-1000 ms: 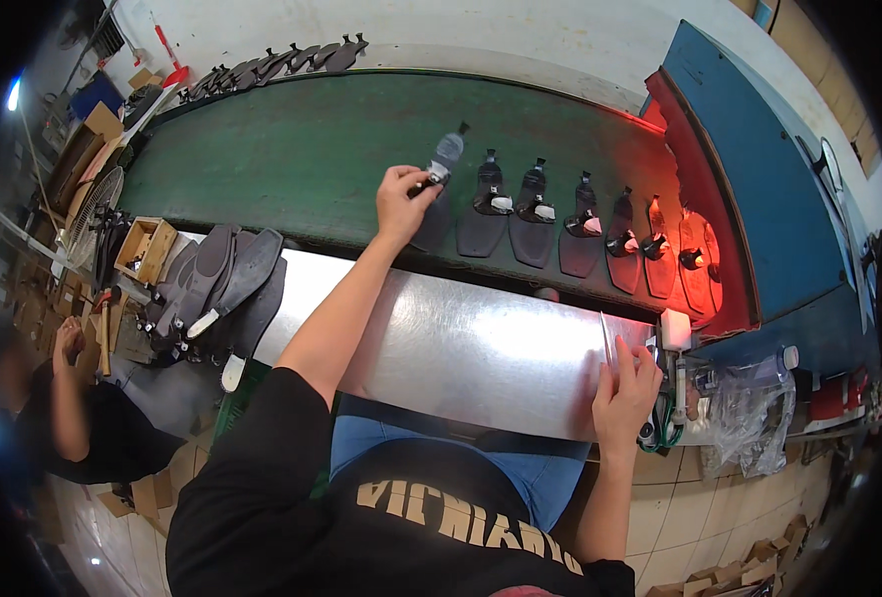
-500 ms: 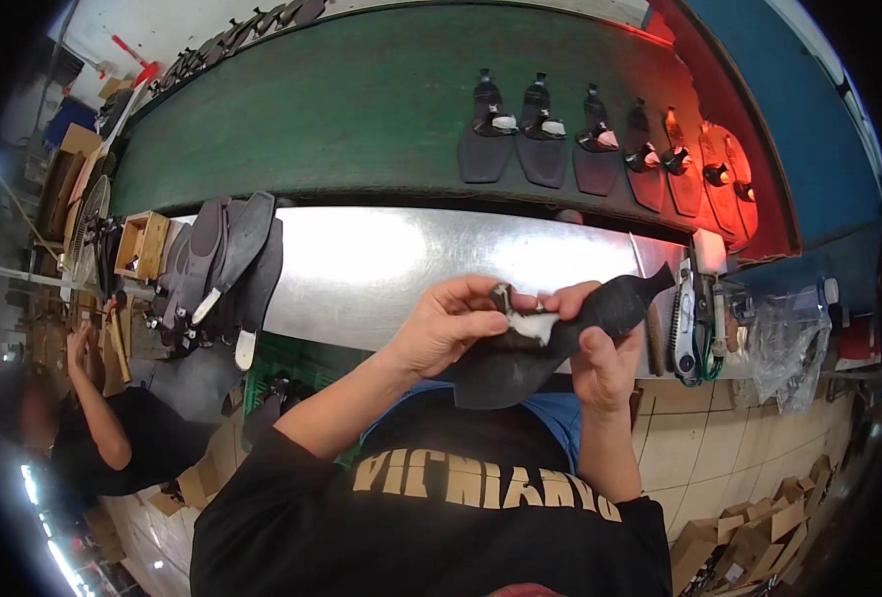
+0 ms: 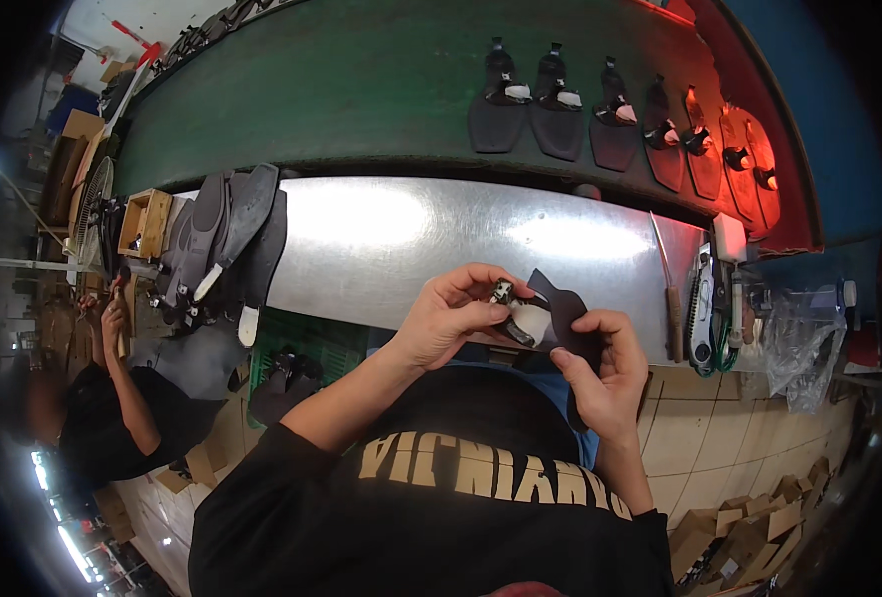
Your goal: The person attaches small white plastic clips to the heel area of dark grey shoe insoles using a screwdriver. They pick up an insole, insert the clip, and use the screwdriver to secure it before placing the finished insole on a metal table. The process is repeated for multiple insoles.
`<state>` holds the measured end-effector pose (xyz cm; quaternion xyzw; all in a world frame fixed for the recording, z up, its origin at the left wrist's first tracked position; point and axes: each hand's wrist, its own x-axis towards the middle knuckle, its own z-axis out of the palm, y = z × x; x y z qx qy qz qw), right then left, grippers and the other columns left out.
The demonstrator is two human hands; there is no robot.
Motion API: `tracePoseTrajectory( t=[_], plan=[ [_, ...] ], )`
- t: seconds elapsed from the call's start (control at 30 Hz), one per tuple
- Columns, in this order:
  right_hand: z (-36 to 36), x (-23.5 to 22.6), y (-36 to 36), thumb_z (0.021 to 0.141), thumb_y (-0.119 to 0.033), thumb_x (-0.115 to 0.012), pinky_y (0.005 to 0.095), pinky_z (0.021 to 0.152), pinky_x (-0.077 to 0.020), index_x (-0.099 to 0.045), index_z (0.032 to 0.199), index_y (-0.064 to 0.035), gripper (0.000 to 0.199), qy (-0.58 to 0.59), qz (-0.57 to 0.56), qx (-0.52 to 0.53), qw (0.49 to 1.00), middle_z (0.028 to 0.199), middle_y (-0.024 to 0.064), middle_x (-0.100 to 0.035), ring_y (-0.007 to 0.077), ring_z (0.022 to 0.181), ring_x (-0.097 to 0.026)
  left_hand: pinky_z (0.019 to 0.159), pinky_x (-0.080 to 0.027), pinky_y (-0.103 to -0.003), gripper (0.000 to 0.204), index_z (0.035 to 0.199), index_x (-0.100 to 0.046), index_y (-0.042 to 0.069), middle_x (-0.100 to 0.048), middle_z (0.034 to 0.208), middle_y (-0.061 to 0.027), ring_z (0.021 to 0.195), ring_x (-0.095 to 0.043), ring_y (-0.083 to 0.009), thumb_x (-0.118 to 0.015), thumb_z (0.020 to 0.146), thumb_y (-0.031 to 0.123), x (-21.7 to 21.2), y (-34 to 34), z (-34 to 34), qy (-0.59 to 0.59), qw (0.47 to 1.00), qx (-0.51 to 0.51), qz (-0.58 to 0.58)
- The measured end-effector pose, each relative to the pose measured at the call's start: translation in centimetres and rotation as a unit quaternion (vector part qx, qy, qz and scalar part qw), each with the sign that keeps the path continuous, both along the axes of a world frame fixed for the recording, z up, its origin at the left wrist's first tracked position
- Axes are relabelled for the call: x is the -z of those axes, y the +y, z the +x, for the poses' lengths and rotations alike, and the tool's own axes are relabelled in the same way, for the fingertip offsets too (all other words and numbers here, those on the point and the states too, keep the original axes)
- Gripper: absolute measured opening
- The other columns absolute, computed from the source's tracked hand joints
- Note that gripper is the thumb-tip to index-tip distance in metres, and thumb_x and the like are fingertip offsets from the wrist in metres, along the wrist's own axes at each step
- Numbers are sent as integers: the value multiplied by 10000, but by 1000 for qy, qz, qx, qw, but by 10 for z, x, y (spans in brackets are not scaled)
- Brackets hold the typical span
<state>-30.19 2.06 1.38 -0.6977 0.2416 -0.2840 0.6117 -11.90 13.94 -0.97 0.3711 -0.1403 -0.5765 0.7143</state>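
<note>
Both of my hands are closed on a dark sandal piece in front of my body. My left hand [image 3: 451, 320] pinches the glossy dark strap [image 3: 502, 293] between thumb and fingers. Beside that strap a white patch [image 3: 531, 323] shows. My right hand [image 3: 605, 373] grips the flat black sole [image 3: 566, 306], thumb below and fingers above. Its narrow end points up and away from me, and part of the sole is hidden behind my right fingers.
A metal tabletop [image 3: 441, 234] borders a green conveyor belt [image 3: 292, 109] carrying a row of sandals [image 3: 615, 114] under red light. Stacked soles [image 3: 207, 239] and a wooden box [image 3: 144, 237] are left; an awl [image 3: 672, 298] and utility knife [image 3: 701, 313] right. A co-worker [image 3: 122, 398] works at left.
The sole has been turned, so its narrow end now points away from me instead of right. My right hand has shifted its grip on it. The head view has moved slightly.
</note>
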Motion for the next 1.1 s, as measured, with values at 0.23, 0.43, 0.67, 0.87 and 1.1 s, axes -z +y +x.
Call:
tracePoseTrajectory(
  t=[0.23,0.43,0.67,0.87,1.1],
  plan=[
    [0,0,9,699,25,-731,310,869,-485,-621,1176,16,489,14,-76,-8,997,1075,162,-673,235,971,-648,777,-609,-330,283,1117,-610,24,-629,1162,-163,973,-660,-207,-637,841,-31,2,4,0,-36,999,-5,-8],
    [-4,9,13,708,35,-718,309,866,-483,-631,1163,9,464,2,-53,-11,999,1071,152,-676,236,969,-648,811,-596,-331,292,1105,-614,16,-636,1148,-179,975,-656,-197,-649,824,-54,6,3,-2,-43,999,-11,-31],
    [-1,10,13,707,35,-718,304,856,-481,-636,1150,17,451,-8,-42,-6,999,1061,150,-677,233,952,-648,825,-582,-311,294,1097,-617,16,-636,1155,-190,970,-658,-189,-656,816,-60,8,3,0,-44,998,-10,-33],
    [-1,13,13,706,41,-714,297,843,-483,-634,1150,24,452,-14,-46,-6,999,1039,149,-679,226,934,-649,823,-581,-312,292,1104,-638,4,-632,1175,-182,984,-653,-180,-668,816,-28,7,4,3,-48,999,0,-20],
    [0,10,12,700,52,-716,293,815,-487,-642,1143,16,451,-11,-72,-12,997,1010,143,-677,219,897,-647,865,-576,-373,279,1046,-661,-2,-613,1189,-203,1043,-638,-245,-654,771,-46,1,3,0,-56,998,-10,18]
  ],
)
